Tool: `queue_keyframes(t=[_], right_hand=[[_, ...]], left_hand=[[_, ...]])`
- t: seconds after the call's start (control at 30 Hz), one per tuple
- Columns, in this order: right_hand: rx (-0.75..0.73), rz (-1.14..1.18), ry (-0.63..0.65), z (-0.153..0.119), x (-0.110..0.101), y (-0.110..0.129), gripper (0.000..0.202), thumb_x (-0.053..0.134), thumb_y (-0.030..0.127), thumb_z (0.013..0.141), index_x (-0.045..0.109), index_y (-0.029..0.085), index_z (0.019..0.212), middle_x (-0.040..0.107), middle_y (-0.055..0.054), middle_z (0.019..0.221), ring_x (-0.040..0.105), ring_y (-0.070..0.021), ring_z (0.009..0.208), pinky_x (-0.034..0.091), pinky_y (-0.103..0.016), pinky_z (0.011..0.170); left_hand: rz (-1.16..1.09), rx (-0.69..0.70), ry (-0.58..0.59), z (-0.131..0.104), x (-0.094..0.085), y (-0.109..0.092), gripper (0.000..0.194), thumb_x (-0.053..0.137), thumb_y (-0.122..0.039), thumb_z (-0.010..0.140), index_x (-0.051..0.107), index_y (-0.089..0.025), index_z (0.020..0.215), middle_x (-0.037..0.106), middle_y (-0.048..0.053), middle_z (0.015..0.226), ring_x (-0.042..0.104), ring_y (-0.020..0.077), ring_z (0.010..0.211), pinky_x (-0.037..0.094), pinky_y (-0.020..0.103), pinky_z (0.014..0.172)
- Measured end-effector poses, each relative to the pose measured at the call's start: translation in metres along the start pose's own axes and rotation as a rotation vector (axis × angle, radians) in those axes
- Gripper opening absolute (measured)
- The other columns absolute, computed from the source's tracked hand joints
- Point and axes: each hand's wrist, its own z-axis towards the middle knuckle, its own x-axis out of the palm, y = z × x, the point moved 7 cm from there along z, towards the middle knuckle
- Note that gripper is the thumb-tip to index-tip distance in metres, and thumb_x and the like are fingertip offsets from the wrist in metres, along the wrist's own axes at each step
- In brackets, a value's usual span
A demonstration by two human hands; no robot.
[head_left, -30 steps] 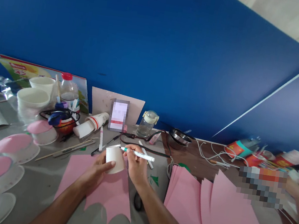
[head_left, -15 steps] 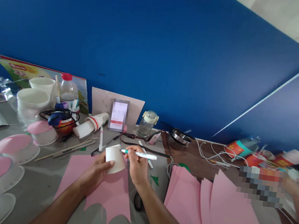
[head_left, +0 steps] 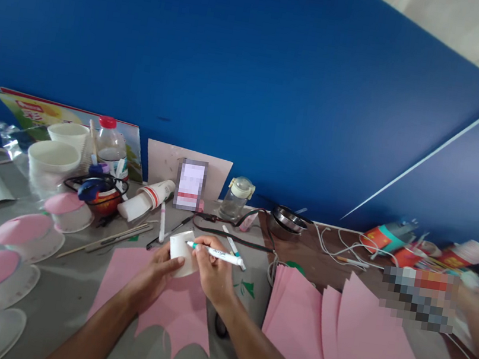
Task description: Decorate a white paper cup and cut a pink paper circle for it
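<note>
My left hand (head_left: 159, 272) grips a white paper cup (head_left: 181, 252) from its left side, thumb across the front, with the cup tilted. In my right hand (head_left: 213, 271) is a white acrylic marker (head_left: 223, 255) with a teal band, pinched near its tip. That tip meets the cup's side or hovers right at it; I cannot tell which. Beneath both hands lies a pink paper sheet (head_left: 176, 320) with a scalloped cut edge. Black scissor handles (head_left: 221, 324) show partly behind my right forearm.
Pink-topped cups (head_left: 25, 229) line the left side, below stacked paper cups (head_left: 53, 158) and a red-capped bottle (head_left: 112, 145). Pink sheets (head_left: 295, 314) lie to the right. A glass jar (head_left: 237, 197) and metal bowls (head_left: 287, 222) stand at the back. Another person's hand (head_left: 475, 305) is far right.
My right hand has shifted slightly left and down, bringing the marker tip from the cup's right edge onto its front. My left hand and the cup stay nearly still.
</note>
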Motion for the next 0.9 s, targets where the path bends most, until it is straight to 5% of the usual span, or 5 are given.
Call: queue_keyframes(t=[0.47, 0.9], right_hand=[[0.163, 0.179, -0.064, 0.008, -0.006, -0.008, 0.02, 0.049, 0.034, 0.084, 0.062, 0.019, 0.082, 0.058, 0.001, 0.061, 0.051, -0.0126, 0.055, 0.038, -0.022, 0.049], [0.111, 0.161, -0.009, 0.004, -0.001, 0.001, 0.018, 0.05, 0.034, 0.084, 0.063, 0.021, 0.086, 0.059, 0.001, 0.062, 0.05, -0.013, 0.052, 0.04, -0.022, 0.047]], left_hand=[[-0.01, -0.033, -0.02, -0.001, 0.0, 0.001, 0.051, 0.073, -0.026, 0.074, 0.059, -0.017, 0.122, 0.07, 0.013, 0.11, 0.065, 0.0293, 0.096, 0.048, 0.036, 0.082], [0.038, 0.006, -0.015, -0.001, 0.001, -0.002, 0.04, 0.073, -0.025, 0.075, 0.063, -0.018, 0.113, 0.069, 0.011, 0.11, 0.063, 0.026, 0.094, 0.044, 0.031, 0.077]])
